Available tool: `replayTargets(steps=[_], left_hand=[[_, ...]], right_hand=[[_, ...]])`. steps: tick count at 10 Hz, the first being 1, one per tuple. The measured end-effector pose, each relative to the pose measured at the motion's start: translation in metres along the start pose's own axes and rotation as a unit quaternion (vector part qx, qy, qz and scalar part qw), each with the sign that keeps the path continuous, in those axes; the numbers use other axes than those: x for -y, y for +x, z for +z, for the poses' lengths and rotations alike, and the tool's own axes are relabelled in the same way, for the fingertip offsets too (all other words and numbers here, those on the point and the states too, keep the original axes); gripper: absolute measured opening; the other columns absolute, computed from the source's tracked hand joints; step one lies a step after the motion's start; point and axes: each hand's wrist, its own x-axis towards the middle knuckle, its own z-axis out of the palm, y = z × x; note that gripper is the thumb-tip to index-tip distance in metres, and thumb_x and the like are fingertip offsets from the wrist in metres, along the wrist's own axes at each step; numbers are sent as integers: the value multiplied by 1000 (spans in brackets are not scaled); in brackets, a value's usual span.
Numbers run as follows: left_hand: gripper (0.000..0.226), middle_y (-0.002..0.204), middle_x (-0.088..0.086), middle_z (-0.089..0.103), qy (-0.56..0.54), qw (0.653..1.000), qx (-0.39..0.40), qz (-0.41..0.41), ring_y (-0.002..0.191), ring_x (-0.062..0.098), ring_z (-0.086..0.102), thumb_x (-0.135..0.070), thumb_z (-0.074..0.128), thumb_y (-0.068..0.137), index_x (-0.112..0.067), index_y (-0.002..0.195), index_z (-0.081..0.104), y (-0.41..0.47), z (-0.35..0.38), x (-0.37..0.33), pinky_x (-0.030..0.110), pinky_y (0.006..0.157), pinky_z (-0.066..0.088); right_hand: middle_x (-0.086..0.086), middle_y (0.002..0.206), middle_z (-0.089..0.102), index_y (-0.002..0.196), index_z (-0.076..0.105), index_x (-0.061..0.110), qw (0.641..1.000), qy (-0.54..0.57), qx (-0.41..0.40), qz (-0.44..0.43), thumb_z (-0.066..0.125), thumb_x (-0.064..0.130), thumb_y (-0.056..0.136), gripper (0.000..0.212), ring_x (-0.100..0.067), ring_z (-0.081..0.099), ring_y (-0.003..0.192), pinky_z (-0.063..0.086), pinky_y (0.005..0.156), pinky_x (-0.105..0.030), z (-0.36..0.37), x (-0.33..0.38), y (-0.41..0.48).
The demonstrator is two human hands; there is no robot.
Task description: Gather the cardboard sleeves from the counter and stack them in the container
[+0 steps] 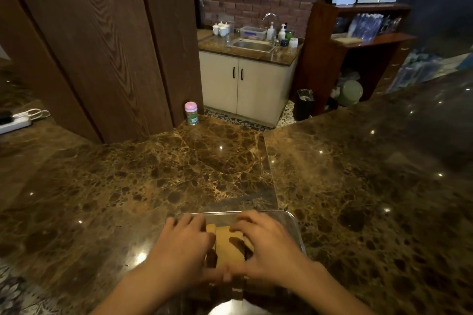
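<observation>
Both hands, left (pixel 183 245) and right (pixel 268 243), grip the cardboard sleeves (pixel 229 248) between them inside the clear container (pixel 294 227).

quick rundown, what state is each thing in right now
cardboard sleeves: stacked inside the container, both hands pressed on them
clear container: open, no lid on, resting on the counter
left hand: fingers spread over the left side of the stack
right hand: fingers curled over the right side of the stack
pink-capped jar: upright, capped
cabinet doors: shut
power strip: cable plugged in
</observation>
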Motion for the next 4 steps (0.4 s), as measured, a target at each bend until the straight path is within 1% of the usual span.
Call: replayTargets(steps=[1, 2, 3, 4], left_hand=[[89, 146, -4, 41, -41, 994, -97, -20, 135, 20, 34, -92, 28, 79, -36, 146, 45, 9, -32, 7, 43, 108, 31], [90, 169, -1, 13, -73, 977, -196, -36, 155, 26, 7, -90, 13, 83, -41, 159, 12, 35, -60, 15, 53, 122, 10], [86, 170, -1, -12, -74, 973, -214, -50, 155, 28, -19, -88, 1, 83, -45, 158, -2, 69, -83, 24, 60, 121, -13], [88, 169, 0, -19, -99, 972, -202, -73, 152, 30, -27, -88, -3, 83, -43, 158, -8, 91, -100, 26, 63, 116, -21]], right_hand=[[17, 139, 56, 141, 56, 38, 992, 47, -111, 36, 57, 69, 93, 57, 0, 46, 125, 38, 106, -25, -39, -1, 11], [10, 158, 48, 149, 49, 36, 976, 49, -202, 62, 45, 67, 99, 59, -9, 40, 146, 33, 117, -36, -76, -10, 31], [0, 169, 32, 156, 42, 33, 965, 26, -236, 112, 35, 73, 99, 70, -20, 27, 156, 19, 126, -47, -105, -24, 55], [-9, 174, 14, 161, 29, 35, 961, -25, -218, 167, 21, 82, 94, 83, -28, 11, 161, 2, 128, -54, -129, -32, 72]])
